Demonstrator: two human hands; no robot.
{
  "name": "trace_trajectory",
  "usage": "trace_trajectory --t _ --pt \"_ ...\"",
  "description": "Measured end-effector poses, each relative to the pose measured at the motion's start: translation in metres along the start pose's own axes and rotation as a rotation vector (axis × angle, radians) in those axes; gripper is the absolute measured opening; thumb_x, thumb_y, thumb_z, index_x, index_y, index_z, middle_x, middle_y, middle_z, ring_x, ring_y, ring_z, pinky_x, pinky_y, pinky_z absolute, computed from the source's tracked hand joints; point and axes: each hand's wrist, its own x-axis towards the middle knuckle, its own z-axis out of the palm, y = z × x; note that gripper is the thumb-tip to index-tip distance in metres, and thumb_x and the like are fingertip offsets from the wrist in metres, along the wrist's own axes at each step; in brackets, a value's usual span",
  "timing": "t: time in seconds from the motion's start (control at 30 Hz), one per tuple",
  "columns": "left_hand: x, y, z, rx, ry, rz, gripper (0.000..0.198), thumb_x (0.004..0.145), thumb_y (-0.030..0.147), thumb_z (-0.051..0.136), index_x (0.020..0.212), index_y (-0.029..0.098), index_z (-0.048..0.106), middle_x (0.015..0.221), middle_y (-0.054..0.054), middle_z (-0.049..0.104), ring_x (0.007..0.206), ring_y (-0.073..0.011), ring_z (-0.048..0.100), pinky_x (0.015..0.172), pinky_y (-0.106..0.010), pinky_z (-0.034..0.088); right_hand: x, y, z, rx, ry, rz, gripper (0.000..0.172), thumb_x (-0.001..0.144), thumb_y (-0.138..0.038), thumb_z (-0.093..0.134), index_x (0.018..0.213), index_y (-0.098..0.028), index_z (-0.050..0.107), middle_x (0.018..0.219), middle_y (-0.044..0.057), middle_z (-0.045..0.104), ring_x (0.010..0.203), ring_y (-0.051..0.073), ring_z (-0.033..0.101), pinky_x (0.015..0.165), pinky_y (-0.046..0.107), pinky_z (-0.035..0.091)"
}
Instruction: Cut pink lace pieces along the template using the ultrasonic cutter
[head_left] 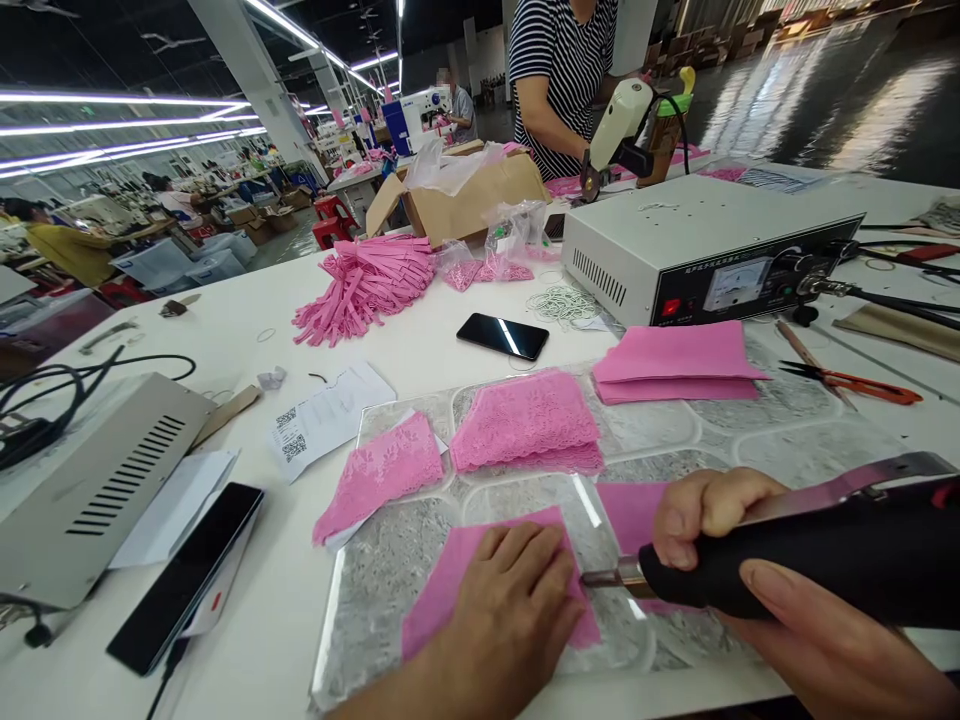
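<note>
My left hand [510, 610] lies over a flat pink fabric piece [465, 548], fingers close together and pressing it onto a grey marble-patterned board [390, 580]. In my right hand [802, 610] is a black handheld ultrasonic welding gun [825, 545], with fingers above and thumb on the near side. Its metal tip touches or nearly touches the fabric's right edge, beside my left fingers. Another pink fabric piece [630, 510] lies partly hidden behind the gun. Farther back on the board are a pink lace piece [394, 460], stacked lace pieces [529, 420] and folded plain pink pieces [675, 362].
A control box with a dial [720, 285] stands back right; orange-handled scissors [862, 382] lie before it. Another metal box [112, 480] and two phones [187, 575] [502, 336] rest on the table. Pink straps [367, 285] lie near a cardboard box [480, 195]. A co-worker [562, 90] stands across.
</note>
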Motion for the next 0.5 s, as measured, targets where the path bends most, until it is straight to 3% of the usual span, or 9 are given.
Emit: trace_trajectory --t 0.23,0.5 --pt "-0.0018 0.0 0.0038 0.009 0.016 -0.005 0.023 0.097 0.025 0.046 0.109 0.012 0.061 0.107 -0.011 0.067 0.098 -0.0225 0.062 0.083 -0.037 0.051 0.002 0.002 -0.0045 -0.013 -0.025 -0.005 0.016 0.08 -0.041 0.07 0.08 -0.028 0.06 0.072 0.002 0.057 0.063 0.018 0.054 0.06 0.032 0.05" --pt "-0.0007 -0.0001 0.0024 0.015 0.014 0.0 0.021 0.095 0.024 0.051 0.109 0.012 0.061 0.107 -0.011 0.067 0.099 -0.021 0.061 0.085 -0.037 0.051 -0.0005 0.0016 -0.0019 -0.044 -0.04 -0.024 0.017 0.082 -0.04 0.068 0.078 -0.028 0.058 0.071 0.002 0.057 0.061 0.018 0.054 0.058 0.032 0.05"
